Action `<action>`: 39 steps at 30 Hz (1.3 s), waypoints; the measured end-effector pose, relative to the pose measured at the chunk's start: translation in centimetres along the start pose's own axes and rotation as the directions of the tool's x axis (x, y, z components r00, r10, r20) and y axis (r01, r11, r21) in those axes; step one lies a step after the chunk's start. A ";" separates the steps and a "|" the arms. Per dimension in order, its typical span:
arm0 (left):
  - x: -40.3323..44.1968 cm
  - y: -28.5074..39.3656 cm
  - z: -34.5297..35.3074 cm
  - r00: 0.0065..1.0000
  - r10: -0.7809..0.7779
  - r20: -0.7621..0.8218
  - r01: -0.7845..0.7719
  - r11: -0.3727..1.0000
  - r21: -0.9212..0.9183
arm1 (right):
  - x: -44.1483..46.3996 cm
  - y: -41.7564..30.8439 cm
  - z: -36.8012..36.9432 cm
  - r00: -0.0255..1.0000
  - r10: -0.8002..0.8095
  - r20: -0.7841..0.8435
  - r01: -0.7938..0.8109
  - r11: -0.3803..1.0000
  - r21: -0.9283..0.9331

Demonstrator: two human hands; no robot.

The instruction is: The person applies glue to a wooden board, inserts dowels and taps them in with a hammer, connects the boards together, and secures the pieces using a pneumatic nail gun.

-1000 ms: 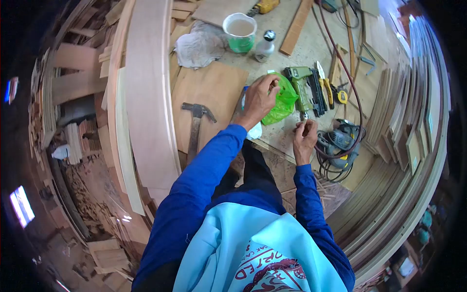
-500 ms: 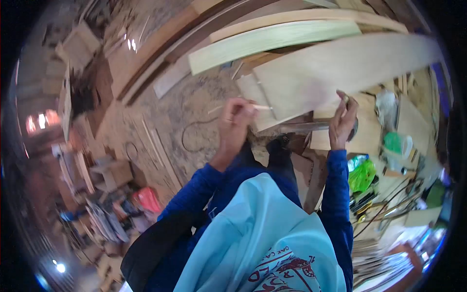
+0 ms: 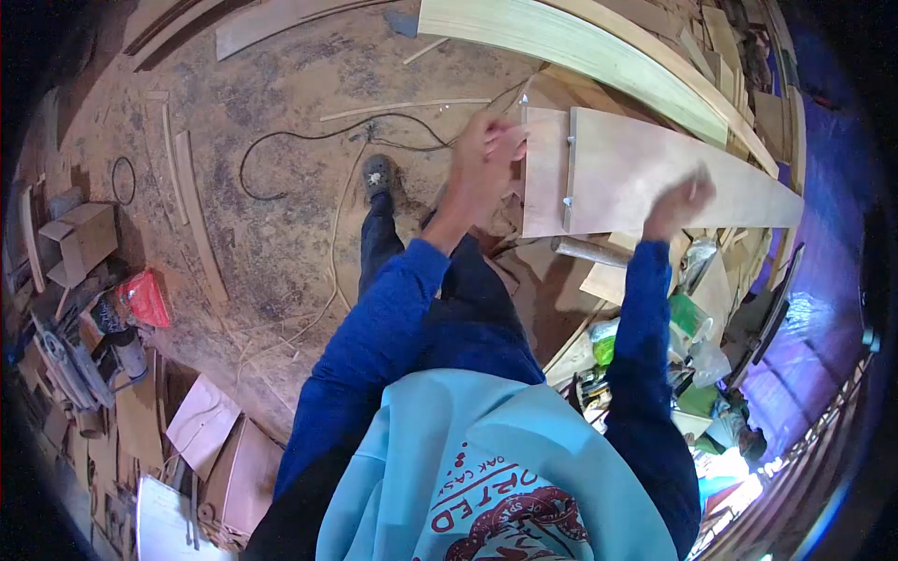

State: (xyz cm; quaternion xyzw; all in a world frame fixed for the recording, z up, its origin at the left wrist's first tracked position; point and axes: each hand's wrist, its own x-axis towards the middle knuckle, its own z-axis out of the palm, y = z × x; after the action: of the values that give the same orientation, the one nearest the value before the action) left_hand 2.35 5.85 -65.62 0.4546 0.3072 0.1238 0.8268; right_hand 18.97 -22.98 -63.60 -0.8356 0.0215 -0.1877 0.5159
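My left hand [image 3: 488,154] is raised beside the near left end of a pale wooden panel, fingers curled in. A thin pale thing seems to be at its fingertips, but blur hides its kind. My right hand [image 3: 681,201] is over the long panel [image 3: 636,164], smeared by motion; I cannot tell whether it touches the wood. A narrower pale board [image 3: 545,173] lies against the long panel's left end. Two small shiny metal pieces [image 3: 568,201] sit along the seam between them.
Long planks [image 3: 561,51] lie beyond the panel. A dark cable [image 3: 309,136] loops over the dusty floor near my shoe [image 3: 377,173]. Cartons [image 3: 89,243] and a red bag [image 3: 145,297] stand at left. A purple sheet [image 3: 823,280] hangs at right, near plastic bags [image 3: 708,363].
My view has swung, so the panel appears further right and more floor shows at left. The right hand now overlaps the panel; the left hand appears higher, near the board's end.
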 end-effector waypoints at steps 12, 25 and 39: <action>10.3 2.9 8.5 0.807 -0.143 0.573 -0.423 0.537 0.730 | -7.5 -0.5 -7.5 0.608 0.733 0.305 -0.791 0.526 0.313; 8.1 5.8 6.5 0.729 -0.085 0.680 -0.607 0.380 0.698 | -9.7 -2.0 -9.3 0.593 0.661 0.461 -0.796 0.391 0.462; 8.0 9.1 -3.3 0.816 -0.119 0.565 -0.436 0.515 0.738 | -13.4 -11.1 -3.8 0.352 0.692 0.630 -0.653 0.664 -0.365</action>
State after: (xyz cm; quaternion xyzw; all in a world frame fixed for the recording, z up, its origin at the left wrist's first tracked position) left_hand 7.22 17.00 -62.54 0.8380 0.0308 -0.0976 0.5360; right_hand 3.47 -17.91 -56.36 -0.7651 0.1600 0.3879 0.4885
